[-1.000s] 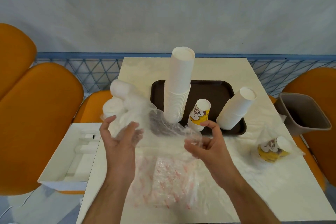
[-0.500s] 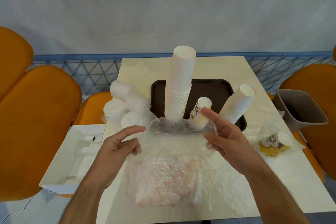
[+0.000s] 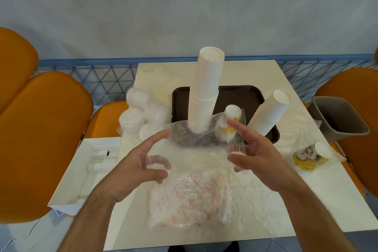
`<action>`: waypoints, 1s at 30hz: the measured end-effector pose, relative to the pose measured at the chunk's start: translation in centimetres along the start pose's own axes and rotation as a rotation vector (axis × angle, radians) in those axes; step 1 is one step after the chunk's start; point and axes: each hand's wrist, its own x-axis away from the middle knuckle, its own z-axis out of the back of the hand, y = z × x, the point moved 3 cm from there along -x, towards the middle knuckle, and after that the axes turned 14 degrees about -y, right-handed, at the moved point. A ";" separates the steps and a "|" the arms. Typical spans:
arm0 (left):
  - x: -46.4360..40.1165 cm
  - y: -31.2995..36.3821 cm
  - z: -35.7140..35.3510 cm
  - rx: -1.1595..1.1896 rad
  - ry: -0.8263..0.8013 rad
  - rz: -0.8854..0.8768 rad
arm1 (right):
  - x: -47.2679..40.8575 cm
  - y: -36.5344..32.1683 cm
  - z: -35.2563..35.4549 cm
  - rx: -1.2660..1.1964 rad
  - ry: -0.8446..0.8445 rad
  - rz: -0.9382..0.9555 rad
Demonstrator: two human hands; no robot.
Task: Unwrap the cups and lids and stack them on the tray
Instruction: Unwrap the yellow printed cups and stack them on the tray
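Note:
My left hand [image 3: 147, 161] and my right hand [image 3: 253, 153] hold a clear plastic wrap [image 3: 196, 139] stretched between them above the table. My left fingers curl behind the film; my right thumb and fingers pinch its folded right edge. Behind it, a brown tray [image 3: 243, 96] carries a tall upright stack of white cups [image 3: 206, 92], a short stack of printed cups [image 3: 232, 114] and a leaning stack of white cups [image 3: 268, 114]. Wrapped white lids [image 3: 141, 112] lie left of the tray. A wrapped bundle of printed cups [image 3: 311, 155] lies at the right.
A clear bag with red-striped contents [image 3: 190, 196] lies on the table under my hands. A grey bin [image 3: 339, 116] stands at the right, a white open box [image 3: 81, 170] at the left. Orange chairs [image 3: 41, 139] flank the table; a blue mesh fence runs behind.
Both hands have lifted the plastic wrap and pulled it wider. It now hangs in front of the tall stack's base and the printed cups.

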 end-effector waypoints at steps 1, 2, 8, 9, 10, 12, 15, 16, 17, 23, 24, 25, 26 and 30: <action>-0.1 0.1 0.2 0.005 -0.012 -0.002 | 0.1 -0.1 0.1 0.034 -0.055 -0.031; -0.1 0.1 0.5 0.010 -0.016 -0.008 | 0.3 -0.2 0.2 0.062 -0.107 -0.060; 0.6 -0.6 2.2 0.058 -0.037 -0.026 | 1.8 -0.3 1.5 0.096 -0.300 -0.188; 0.7 -0.8 2.3 0.069 -0.044 -0.025 | 1.9 -0.1 1.3 0.085 -0.301 -0.184; 0.7 -1.0 2.4 0.084 -0.051 -0.024 | 1.9 0.1 1.0 0.065 -0.283 -0.171; 0.7 -1.3 2.2 0.113 -0.067 -0.018 | 1.4 0.9 0.3 0.002 -0.186 -0.117; 0.7 -2.4 2.0 0.102 -0.082 0.040 | 0.9 2.9 -0.8 -0.086 -0.061 -0.084; 0.8 -2.8 2.1 0.058 -0.074 0.078 | 0.8 3.4 -1.1 -0.078 -0.061 -0.105; 0.8 -3.4 2.3 0.010 -0.058 0.124 | 0.9 4.0 -1.2 -0.069 -0.074 -0.132; 1.1 -6.4 2.8 0.002 -0.032 0.278 | 2.1 6.3 -0.8 0.042 -0.205 -0.365; 1.2 -7.0 2.8 0.010 -0.039 0.297 | 2.2 6.8 -0.8 0.076 -0.218 -0.408; 1.2 -7.5 2.7 0.011 -0.044 0.317 | 2.2 7.2 -0.9 0.110 -0.230 -0.446; 1.2 -8.1 2.5 0.005 -0.051 0.341 | 2.3 7.9 -0.9 0.145 -0.240 -0.480; 1.0 -9.7 1.6 -0.071 -0.066 0.408 | 2.3 10.2 -0.2 0.440 -0.266 -0.578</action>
